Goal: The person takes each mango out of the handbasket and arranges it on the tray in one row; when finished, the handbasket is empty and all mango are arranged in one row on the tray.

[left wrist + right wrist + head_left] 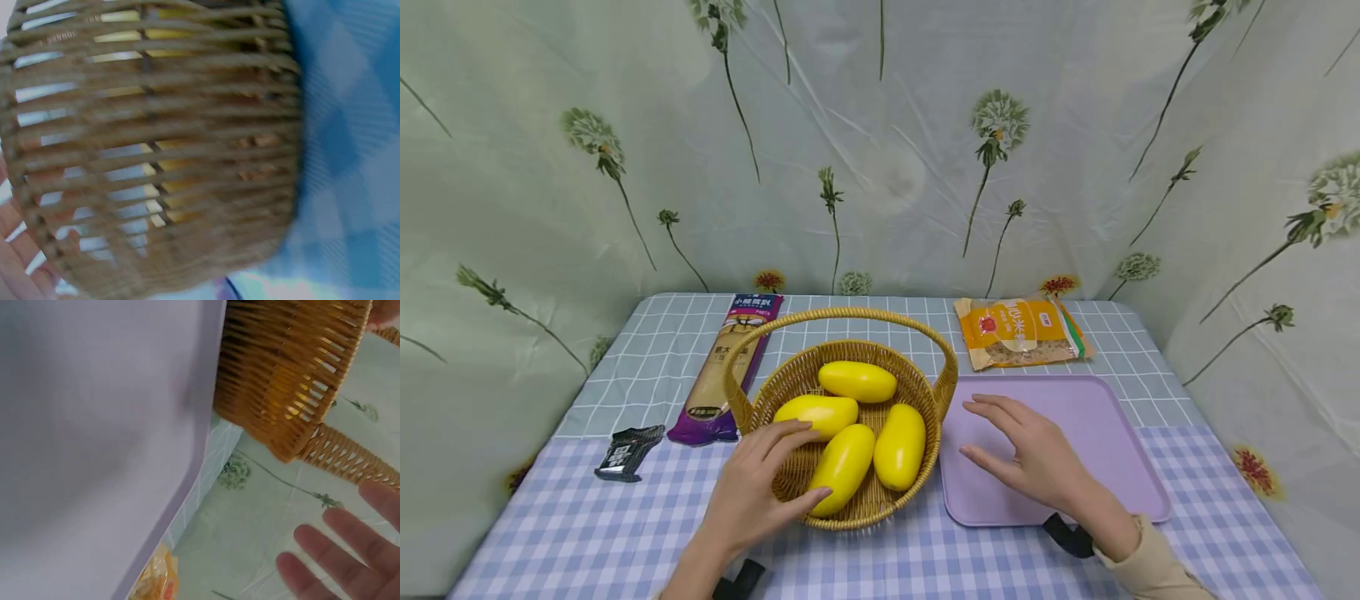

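Observation:
In the head view, a woven basket point(936, 433) with a raised handle holds several glossy yellow mango-like fruits point(844, 467). My left hand point(752, 483) reaches over the basket's front-left rim, fingers spread. Its thumb tip is at the front fruit and its fingertips are by the left fruit point(820, 412); I cannot tell whether they touch. The left wrist view shows the basket's woven side point(187, 125) close up. My right hand point(1037, 454) hovers above the purple tray point(1105, 417), holding nothing. Its fingers point(340, 556) are extended in the right wrist view.
A purple-ended pasta packet point(711, 387) lies left of the basket. Farther left is a small black wrapped packet point(628, 454). Behind the tray lies an orange grain bag point(1022, 333). A floral curtain point(887, 167) hangs around the checked tablecloth point(580, 533).

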